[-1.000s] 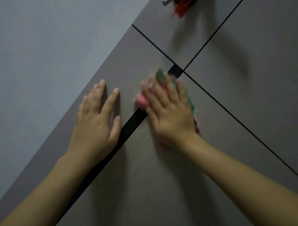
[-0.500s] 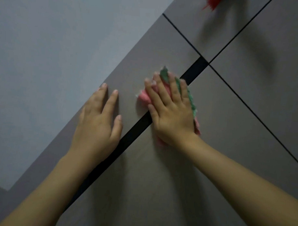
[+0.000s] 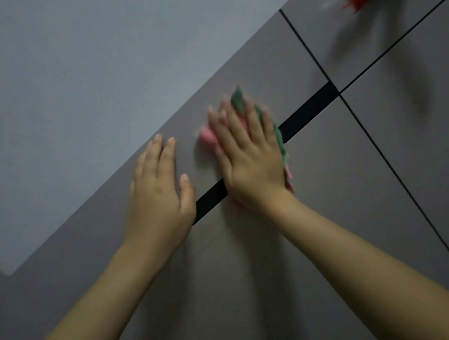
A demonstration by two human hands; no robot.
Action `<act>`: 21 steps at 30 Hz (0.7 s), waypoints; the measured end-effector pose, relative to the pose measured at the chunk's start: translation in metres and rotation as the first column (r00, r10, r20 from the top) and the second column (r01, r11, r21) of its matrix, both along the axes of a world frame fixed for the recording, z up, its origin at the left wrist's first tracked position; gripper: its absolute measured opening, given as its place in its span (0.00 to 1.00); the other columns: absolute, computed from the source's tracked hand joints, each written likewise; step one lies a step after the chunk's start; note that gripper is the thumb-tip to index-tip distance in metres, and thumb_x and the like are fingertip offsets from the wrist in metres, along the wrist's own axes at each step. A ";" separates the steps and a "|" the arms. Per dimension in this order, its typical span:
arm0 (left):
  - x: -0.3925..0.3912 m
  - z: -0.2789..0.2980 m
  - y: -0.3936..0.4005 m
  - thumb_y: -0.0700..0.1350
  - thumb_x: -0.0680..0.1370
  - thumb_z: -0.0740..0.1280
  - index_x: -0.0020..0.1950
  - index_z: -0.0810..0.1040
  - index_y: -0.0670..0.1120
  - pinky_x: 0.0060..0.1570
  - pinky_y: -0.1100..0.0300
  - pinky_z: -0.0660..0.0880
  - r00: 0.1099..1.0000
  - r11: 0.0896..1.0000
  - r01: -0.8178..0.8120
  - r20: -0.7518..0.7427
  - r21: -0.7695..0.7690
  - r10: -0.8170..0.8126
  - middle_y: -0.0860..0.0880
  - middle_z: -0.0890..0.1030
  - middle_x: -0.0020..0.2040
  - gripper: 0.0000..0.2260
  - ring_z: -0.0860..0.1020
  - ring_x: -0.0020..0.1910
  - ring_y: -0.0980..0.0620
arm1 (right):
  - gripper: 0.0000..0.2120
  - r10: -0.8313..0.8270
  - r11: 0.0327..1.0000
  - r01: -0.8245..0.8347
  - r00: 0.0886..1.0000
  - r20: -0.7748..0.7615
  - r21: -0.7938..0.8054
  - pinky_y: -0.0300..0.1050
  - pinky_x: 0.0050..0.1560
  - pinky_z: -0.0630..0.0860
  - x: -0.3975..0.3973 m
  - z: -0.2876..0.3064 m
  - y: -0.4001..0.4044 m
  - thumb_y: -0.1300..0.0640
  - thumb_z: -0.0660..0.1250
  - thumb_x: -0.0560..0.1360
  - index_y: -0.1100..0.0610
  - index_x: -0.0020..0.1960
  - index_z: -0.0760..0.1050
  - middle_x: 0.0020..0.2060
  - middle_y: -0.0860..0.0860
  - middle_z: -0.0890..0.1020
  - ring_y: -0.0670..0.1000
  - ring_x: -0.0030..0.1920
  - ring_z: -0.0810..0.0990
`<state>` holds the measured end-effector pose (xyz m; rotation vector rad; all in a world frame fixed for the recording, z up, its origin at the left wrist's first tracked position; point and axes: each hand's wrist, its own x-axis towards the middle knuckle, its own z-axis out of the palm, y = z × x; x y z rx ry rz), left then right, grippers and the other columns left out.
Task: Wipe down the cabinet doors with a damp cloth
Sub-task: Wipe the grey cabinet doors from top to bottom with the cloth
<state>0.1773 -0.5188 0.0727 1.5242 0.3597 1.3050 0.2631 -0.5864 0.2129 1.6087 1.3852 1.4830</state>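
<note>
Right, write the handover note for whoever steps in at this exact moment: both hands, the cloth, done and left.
Left hand: flat, fingers straight, resting on the grey cabinet door beside the wall edge; holds nothing.
Right hand: fingers spread, pressing the pink and green cloth against the doors, blurred by motion.
Cloth: under the right palm, lying across the wide black gap between two doors.
Done: cannot tell which doors are already wiped; no wet marks show.
Left: carry the wipe across the neighbouring doors to the right. A red tassel hangs at the top edge; work round it.
</note>
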 end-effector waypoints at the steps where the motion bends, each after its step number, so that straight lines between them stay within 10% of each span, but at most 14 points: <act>1: -0.001 -0.001 -0.001 0.49 0.76 0.53 0.77 0.58 0.44 0.70 0.61 0.45 1.000 1.000 0.004 0.003 -0.013 -0.004 0.47 0.55 0.78 0.29 0.51 0.77 0.50 | 0.23 -0.021 0.997 0.022 1.000 0.018 -0.076 0.59 0.74 0.54 0.001 -0.007 -0.025 0.49 0.53 0.82 0.54 0.75 0.61 0.74 0.55 0.63 0.60 0.75 0.58; 11: 0.004 -0.004 -0.007 0.48 0.77 0.53 0.77 0.58 0.44 0.69 0.64 0.42 0.999 1.000 -0.026 0.029 0.008 0.026 0.48 0.55 0.78 0.28 0.51 0.76 0.51 | 0.24 0.020 0.994 -0.018 1.000 -0.013 0.112 0.58 0.74 0.52 -0.005 -0.012 0.025 0.50 0.53 0.81 0.56 0.75 0.62 0.73 0.58 0.65 0.62 0.74 0.60; 17: 0.015 -0.030 -0.010 0.47 0.76 0.52 0.74 0.64 0.39 0.69 0.47 0.55 0.996 0.977 -0.087 0.025 0.196 0.083 0.40 0.60 0.76 0.27 0.54 0.75 0.46 | 0.24 -0.087 0.988 0.093 0.995 0.058 -0.122 0.57 0.75 0.51 0.015 -0.016 -0.140 0.49 0.52 0.82 0.52 0.77 0.56 0.77 0.52 0.54 0.57 0.76 0.52; 21: 0.015 -0.044 -0.003 0.48 0.76 0.52 0.74 0.65 0.39 0.70 0.55 0.52 0.993 0.962 -0.116 0.000 0.247 0.119 0.42 0.60 0.76 0.27 0.54 0.75 0.48 | 0.25 -0.082 0.984 0.084 0.996 -0.022 0.154 0.54 0.75 0.44 0.013 0.031 -0.084 0.47 0.47 0.82 0.53 0.78 0.51 0.76 0.56 0.57 0.59 0.76 0.51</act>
